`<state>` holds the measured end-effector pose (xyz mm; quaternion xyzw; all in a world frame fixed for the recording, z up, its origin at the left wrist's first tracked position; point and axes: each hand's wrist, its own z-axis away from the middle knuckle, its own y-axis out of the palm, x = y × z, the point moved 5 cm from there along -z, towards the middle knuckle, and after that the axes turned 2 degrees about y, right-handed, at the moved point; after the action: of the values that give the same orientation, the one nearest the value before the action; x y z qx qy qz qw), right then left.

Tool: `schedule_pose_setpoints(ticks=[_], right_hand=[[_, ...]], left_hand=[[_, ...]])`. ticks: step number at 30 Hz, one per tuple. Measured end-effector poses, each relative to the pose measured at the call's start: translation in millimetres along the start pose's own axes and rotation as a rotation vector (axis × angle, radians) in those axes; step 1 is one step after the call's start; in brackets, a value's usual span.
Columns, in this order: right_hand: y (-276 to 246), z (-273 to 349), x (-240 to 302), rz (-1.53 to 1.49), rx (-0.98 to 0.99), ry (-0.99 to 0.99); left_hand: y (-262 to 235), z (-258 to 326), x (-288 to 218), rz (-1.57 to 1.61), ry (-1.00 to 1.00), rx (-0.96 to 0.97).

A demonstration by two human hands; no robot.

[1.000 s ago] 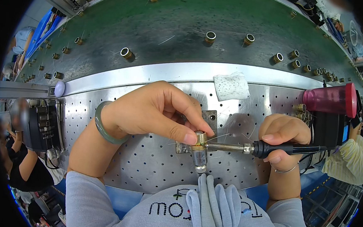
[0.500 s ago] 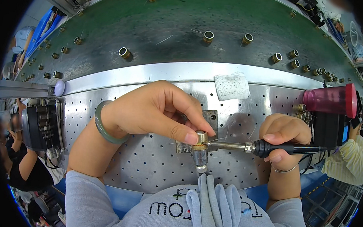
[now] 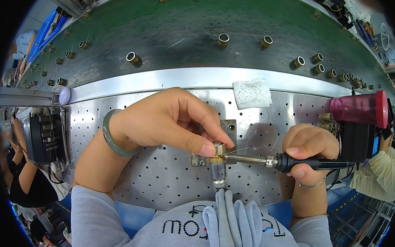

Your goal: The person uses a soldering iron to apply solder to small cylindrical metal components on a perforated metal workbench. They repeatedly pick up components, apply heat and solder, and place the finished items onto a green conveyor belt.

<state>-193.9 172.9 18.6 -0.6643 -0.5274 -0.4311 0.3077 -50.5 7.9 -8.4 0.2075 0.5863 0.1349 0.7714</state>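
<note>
My left hand (image 3: 170,122) pinches a small brass-coloured metal cylinder (image 3: 218,157) between thumb and fingers. This cylinder sits on a steel post (image 3: 218,172) with a rounded silver end toward my body. My right hand (image 3: 311,146) grips the black handle of a soldering iron (image 3: 249,159), which lies nearly level with its metal barrel pointing left. The iron's tip meets the right side of the cylinder; the exact contact point is too small to make out. Behind them, partly covered, is a small dark metal block (image 3: 230,125). Thin wire strands show near the tip.
A perforated metal worktop (image 3: 158,175) lies beneath my hands. Beyond its raised rim runs a green belt (image 3: 185,23) carrying several ring-shaped metal parts (image 3: 223,39). A white cloth (image 3: 252,94) lies by the rim. At right are a pink tumbler (image 3: 359,109) and stacked metal rings (image 3: 327,118).
The metal parts on the belt have shifted slightly to the left. Both hands, the cylinder and the soldering iron hold almost the same positions.
</note>
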Motion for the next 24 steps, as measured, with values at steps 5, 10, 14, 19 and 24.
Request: schedule_pose_setpoints(ticks=[5, 10, 14, 19, 24], right_hand=[[-0.3, 0.8, -0.1, 0.013, -0.011, 0.016], [1.1, 0.8, -0.2, -0.009, -0.031, 0.001], [-2.8, 3.4, -3.3, -0.095, -0.053, 0.027], [-1.4, 2.0, -2.6, -0.073, -0.058, 0.017], [-1.0, 1.5, -1.8, -0.046, -0.043, 0.027]], left_hand=[[0.4, -0.1, -0.2, 0.009, -0.010, -0.007], [2.1, 2.3, -0.4, -0.008, -0.033, -0.046], [1.9, 2.2, -1.5, -0.003, -0.021, -0.036], [2.7, 1.8, -2.4, -0.012, -0.023, -0.034], [2.6, 0.5, -1.0, -0.009, -0.017, -0.029]])
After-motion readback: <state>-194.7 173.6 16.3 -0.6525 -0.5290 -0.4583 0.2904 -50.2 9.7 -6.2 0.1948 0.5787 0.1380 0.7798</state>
